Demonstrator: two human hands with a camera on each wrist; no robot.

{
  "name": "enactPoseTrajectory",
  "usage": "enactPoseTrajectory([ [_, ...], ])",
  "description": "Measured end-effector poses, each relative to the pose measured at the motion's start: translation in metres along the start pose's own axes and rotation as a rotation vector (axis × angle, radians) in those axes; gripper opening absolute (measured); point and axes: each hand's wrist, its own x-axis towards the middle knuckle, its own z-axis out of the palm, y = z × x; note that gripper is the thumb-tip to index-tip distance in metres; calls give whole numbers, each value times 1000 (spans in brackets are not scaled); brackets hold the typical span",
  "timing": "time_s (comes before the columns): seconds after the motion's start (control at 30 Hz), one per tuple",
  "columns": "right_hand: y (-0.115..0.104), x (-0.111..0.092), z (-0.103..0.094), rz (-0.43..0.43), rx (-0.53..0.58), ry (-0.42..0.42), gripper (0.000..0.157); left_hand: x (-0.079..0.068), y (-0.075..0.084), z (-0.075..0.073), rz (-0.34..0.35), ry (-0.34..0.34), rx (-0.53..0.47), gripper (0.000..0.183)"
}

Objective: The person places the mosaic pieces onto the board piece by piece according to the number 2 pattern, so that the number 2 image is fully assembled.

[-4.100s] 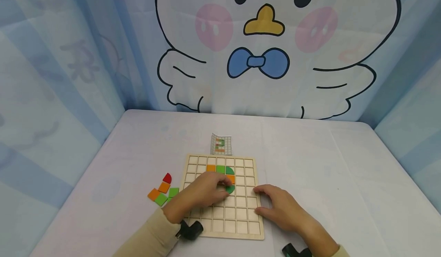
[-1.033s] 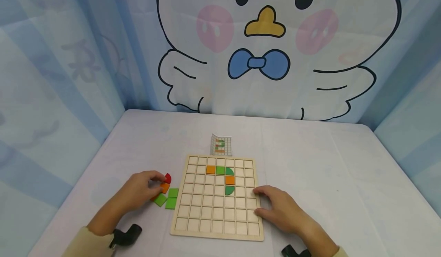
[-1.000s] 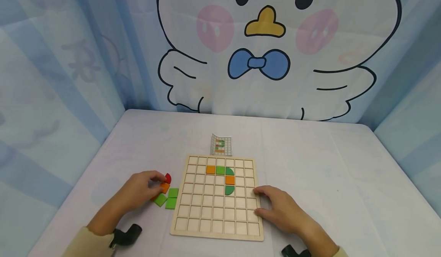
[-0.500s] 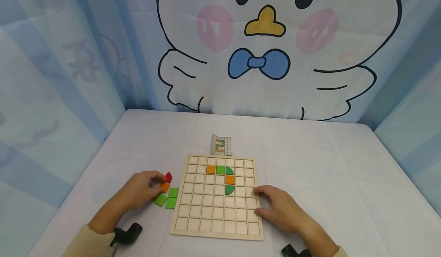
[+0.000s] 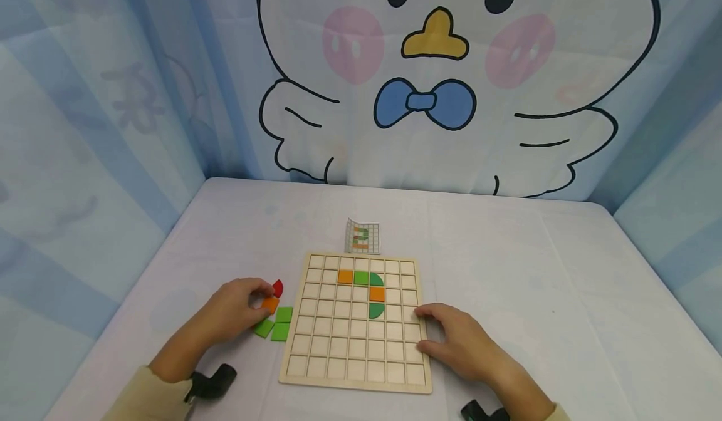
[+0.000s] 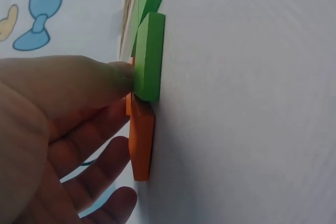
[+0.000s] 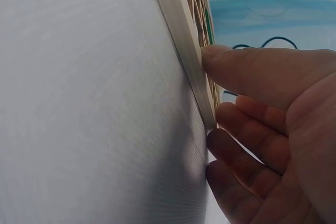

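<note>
My left hand (image 5: 239, 308) is at the left of the board, its thumb and fingers pinching an orange square tile (image 5: 271, 305). A red quarter-round tile (image 5: 278, 288) lies just beyond the fingertips. In the left wrist view the thumb is partly behind a green tile (image 6: 149, 56), and another orange tile (image 6: 140, 142) lies below it. My right hand (image 5: 459, 339) rests at the right edge of the wooden grid board (image 5: 355, 383), thumb and index fingertip touching the rim. Set in the grid are orange, green and dark green quarter-round tiles (image 5: 376, 311).
Green square tiles (image 5: 280, 331) lie against the board's left side. Behind the board stands a small pattern card (image 5: 363, 238) showing a coloured figure on a grid. A patterned curtain (image 5: 423, 151) closes off the table's (image 5: 564, 296) far side.
My left hand went from the board to the loose tiles at the left. Lately it shifted slightly away and right, and the orange and red tiles moved with it. The right hand stayed put.
</note>
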Motion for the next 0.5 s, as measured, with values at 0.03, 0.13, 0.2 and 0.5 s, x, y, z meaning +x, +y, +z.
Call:
enactPoseTrajectory([
  [0.03,0,0,0,1,1,0,47,0,0,0,-1,0,3,22],
  [0.13,0,0,0,2,4,0,47,1,1,1,-7,2,18,23],
  [0.2,0,0,0,3,4,-1,47,2,1,1,-14,4,22,23],
  [0.5,0,0,-1,4,5,-4,47,3,0,3,-12,9,27,22],
])
